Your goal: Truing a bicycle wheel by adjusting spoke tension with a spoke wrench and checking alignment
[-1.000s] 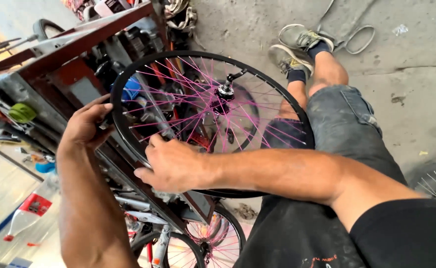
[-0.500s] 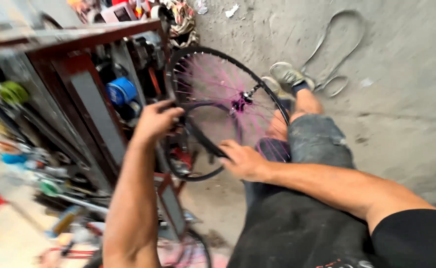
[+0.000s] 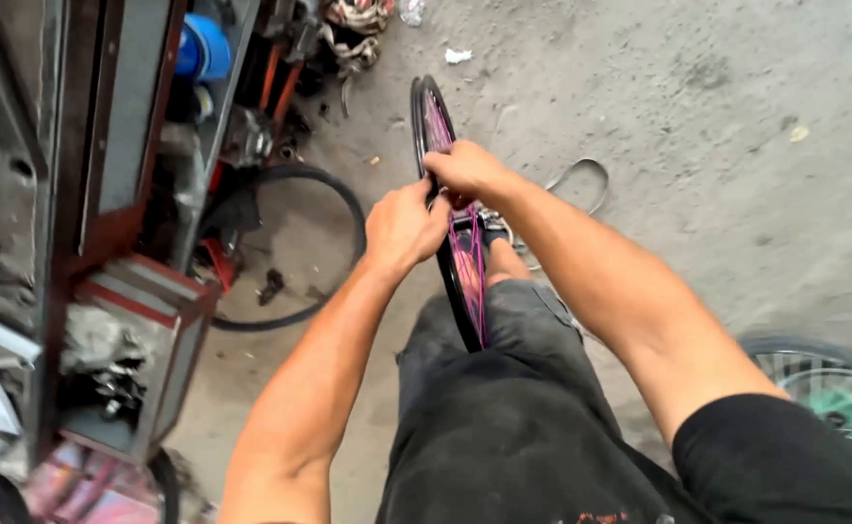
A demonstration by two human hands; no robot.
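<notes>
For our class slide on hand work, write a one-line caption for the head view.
Both hands, left hand and right hand, grip a black bicycle wheel with pink spokes, held edge-on above the lap.

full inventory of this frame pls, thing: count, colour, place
bicycle wheel: 1, black rim with pink spokes, centre, seen edge-on, standing between the person's legs
loose tyre: 1, black, lying on the floor left of the wheel
second wheel: 1, black tyre with green inside, lower right corner, partly cut off
shelf rack: 1, dark red and grey metal, left side, filled with parts
blue round container: 1, blue, top of the rack
strap loop: 1, grey, on the floor behind the wheel
floor: 1, grey concrete, some scraps on it
left hand: 1, gripping the wheel's rim
right hand: 1, gripping the rim just above the left
</notes>
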